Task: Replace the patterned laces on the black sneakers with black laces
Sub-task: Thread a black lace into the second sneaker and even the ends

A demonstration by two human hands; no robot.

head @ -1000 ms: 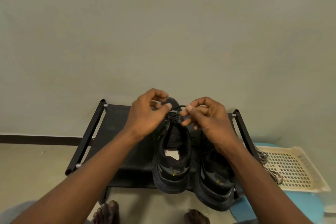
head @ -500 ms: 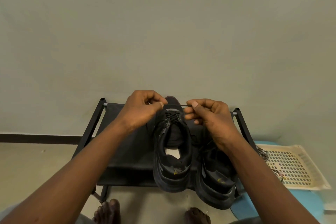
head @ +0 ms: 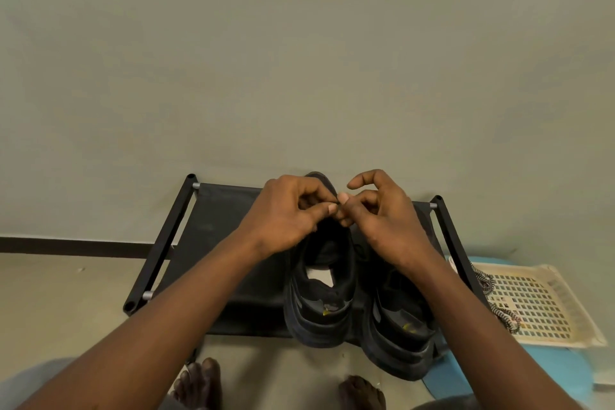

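Two black sneakers stand side by side on a black rack (head: 216, 243), heels toward me. Over the lacing of the left sneaker (head: 321, 303) my left hand (head: 286, 216) and my right hand (head: 379, 220) meet, fingertips touching. Each hand pinches the black lace there, but the lace itself is hidden under the fingers. The right sneaker (head: 399, 336) sits partly under my right forearm. The patterned laces (head: 499, 306) lie on the cream tray at the right.
The cream perforated tray (head: 539, 306) rests on a blue mat (head: 549, 373) to the right of the rack. A plain wall stands directly behind the rack. My bare feet (head: 199, 386) are on the floor in front of it.
My hands were apart, stretching the black lace taut across the shoe's top. They have now come together above the lacing, and the camera view has dipped slightly.
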